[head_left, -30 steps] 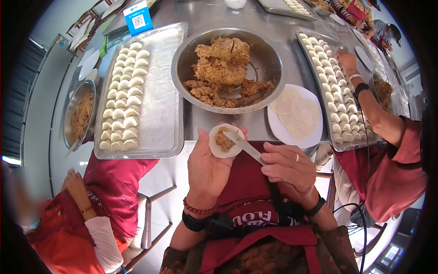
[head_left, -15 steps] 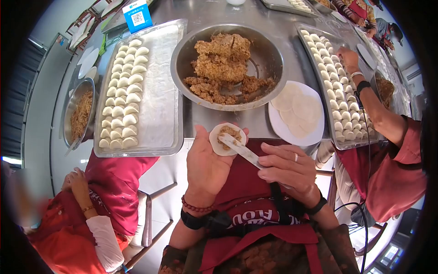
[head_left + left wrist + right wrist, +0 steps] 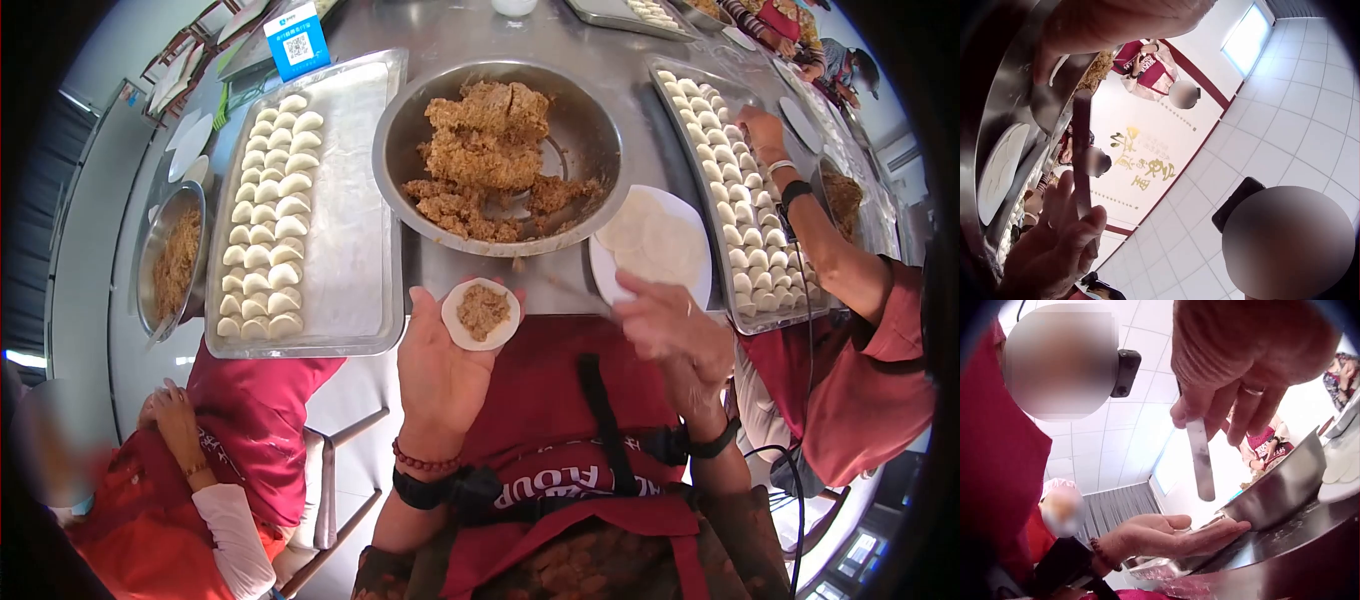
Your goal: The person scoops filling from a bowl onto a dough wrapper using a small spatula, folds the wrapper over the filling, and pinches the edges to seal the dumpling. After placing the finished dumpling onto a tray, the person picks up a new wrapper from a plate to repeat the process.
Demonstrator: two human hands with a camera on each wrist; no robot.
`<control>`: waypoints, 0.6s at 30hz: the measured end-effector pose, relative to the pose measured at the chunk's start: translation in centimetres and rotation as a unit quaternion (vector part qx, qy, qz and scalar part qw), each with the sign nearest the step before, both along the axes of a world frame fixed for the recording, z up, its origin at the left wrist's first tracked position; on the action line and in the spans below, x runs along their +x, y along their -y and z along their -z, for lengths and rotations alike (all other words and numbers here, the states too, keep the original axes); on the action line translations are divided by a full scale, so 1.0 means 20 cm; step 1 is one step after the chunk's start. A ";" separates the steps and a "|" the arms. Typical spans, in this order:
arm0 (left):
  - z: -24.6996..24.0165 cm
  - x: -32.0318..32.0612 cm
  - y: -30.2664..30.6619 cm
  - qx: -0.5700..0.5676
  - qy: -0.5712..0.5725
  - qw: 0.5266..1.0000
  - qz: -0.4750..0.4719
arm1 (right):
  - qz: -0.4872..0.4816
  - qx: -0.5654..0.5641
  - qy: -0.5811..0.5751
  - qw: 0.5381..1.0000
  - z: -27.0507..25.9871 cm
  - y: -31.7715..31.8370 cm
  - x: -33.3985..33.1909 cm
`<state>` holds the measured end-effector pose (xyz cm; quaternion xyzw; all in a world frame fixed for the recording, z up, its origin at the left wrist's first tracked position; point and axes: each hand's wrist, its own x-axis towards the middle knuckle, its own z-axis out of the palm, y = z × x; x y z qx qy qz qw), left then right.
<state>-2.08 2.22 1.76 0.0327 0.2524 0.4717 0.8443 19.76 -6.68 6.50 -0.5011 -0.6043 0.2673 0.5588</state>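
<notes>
On my feed, the round, pale dough wrapper [image 3: 452,317] rests on the upturned left hand [image 3: 442,372], whose fingers lie extended beneath it, gripping nothing. A mound of brown, crumbly filling [image 3: 483,313] covers its middle. Being round, the wrapper has no clear long axis; its filled face looks upward. I read this as the filling step, nearly finished; the next move, I'd judge, calls for folding the rim over without smearing it. Toward three o'clock I have the right hand [image 3: 680,335], blurred in the head view, grasping the flat, narrow, grey metal spatula [image 3: 1201,459]; its long axis runs from that hand toward ten o'clock, tip apart from the dough. At twelve o'clock stands the wide, round steel bowl [image 3: 590,140] with more filling, at two the white plate [image 3: 600,272] of flat, pale spare wrappers [image 3: 650,240], at ten the rectangular metal tray [image 3: 350,230] bearing rows of white, crescent-shaped dumplings [image 3: 290,205].
</notes>
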 end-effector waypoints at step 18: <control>-0.03 0.03 0.04 0.016 0.055 0.997 0.044 | 0.097 0.082 0.221 0.967 0.10 -0.57 -0.02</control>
